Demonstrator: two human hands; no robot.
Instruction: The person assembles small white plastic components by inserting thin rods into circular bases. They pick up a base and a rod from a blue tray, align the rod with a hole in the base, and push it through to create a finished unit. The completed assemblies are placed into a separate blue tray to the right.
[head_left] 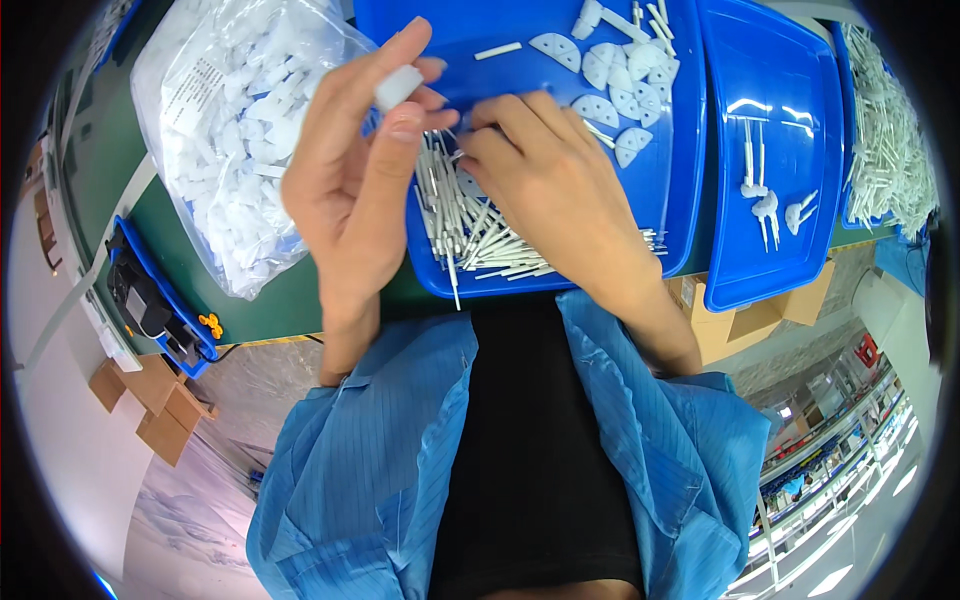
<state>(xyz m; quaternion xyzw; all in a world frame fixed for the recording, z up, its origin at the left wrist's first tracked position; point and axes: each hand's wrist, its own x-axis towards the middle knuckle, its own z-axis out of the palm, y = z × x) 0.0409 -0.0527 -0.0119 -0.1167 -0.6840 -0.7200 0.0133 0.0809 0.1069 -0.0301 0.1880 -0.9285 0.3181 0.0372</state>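
My left hand (350, 190) is raised over the left side of a blue tray (684, 200), pinching a small white plastic piece (398, 88) between thumb and fingers. Beside it, my right hand (565, 190) reaches down into the tray with its fingers curled together. What its fingertips hold, if anything, is hidden. Right below them lies a pile of thin white rods (500, 240), with part of a white piece showing among them. Several white semicircular pieces with holes (556, 50) lie in the tray's far right part.
A clear bag of white plastic parts (235, 130) stands left of the tray on the green table (290, 318). To the right, a second blue tray (770, 100) holds a few rod assemblies (766, 215). Beyond it is a heap of rods (885, 140). A black device (150, 300) sits far left.
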